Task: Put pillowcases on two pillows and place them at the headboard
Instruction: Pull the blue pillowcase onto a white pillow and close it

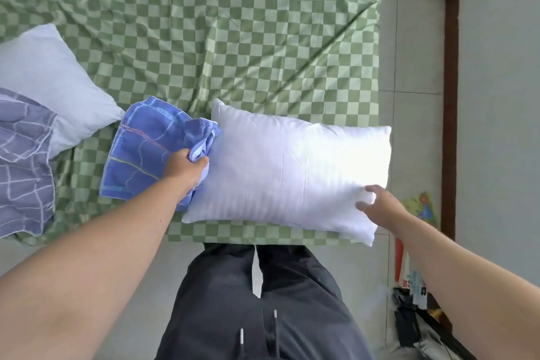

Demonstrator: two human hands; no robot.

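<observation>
A bare white pillow [292, 172] lies across the near edge of the bed. My left hand [185, 168] grips the bunched edge of a blue patterned pillowcase [140, 155] right at the pillow's left end. My right hand [380, 207] rests with spread fingers on the pillow's near right corner. A second white pillow [46, 79] lies at the left, its lower end tucked into a lilac grid-patterned pillowcase [23, 172].
The bed carries a green checked sheet [233, 38], wrinkled toward the right. Grey floor tiles [409, 67] run along the bed's right side, with a dark door frame [450, 126]. Books and clutter [415, 280] sit on the floor at lower right.
</observation>
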